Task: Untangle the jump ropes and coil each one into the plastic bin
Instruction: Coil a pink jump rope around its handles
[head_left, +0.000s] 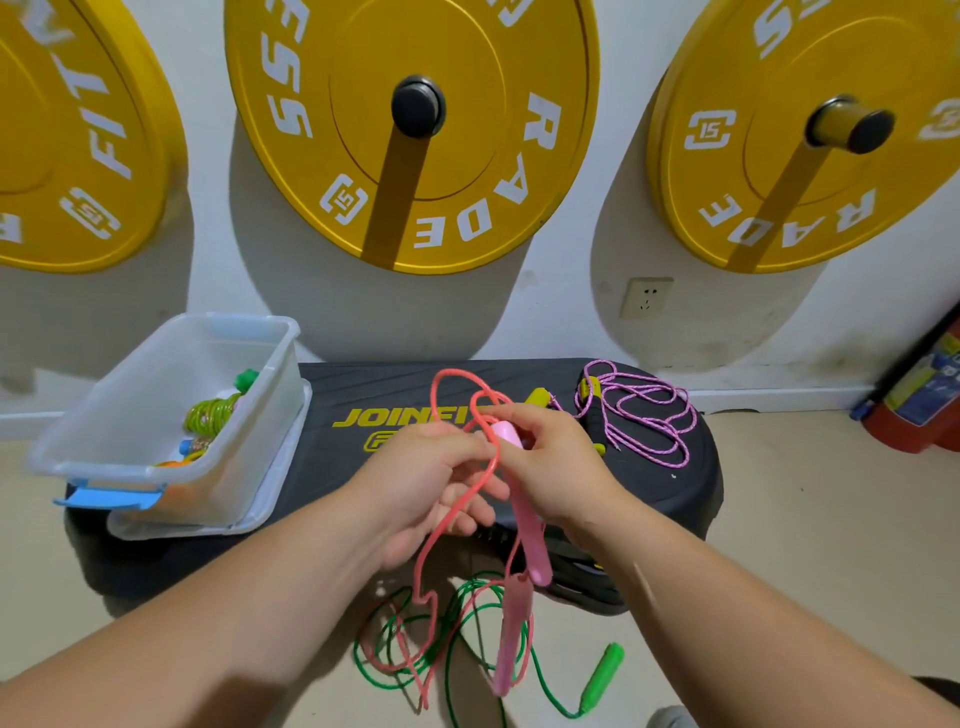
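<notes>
Both hands up over the front edge of the black step platform (374, 395), working the pink rope (434, 395). Right hand (558, 462) pinches the top of 1 pink handle (530, 530), which hangs down from it. Left hand (431, 483) pinches the pink rope just beside that, its lower fingers loosely spread under the strand. 2nd pink handle (509, 644) dangles lower, blurred. The pink rope's slack drops to the floor (805, 519), crossing over the green rope (457, 618), whose green handle (602, 675) lies on the floor. Purple rope (649, 415) sits loose on the platform's right end. Plastic bin (119, 410) is on the left end, resting on its lid (270, 493), with 1 coiled yellow-green rope (210, 415) inside.
</notes>
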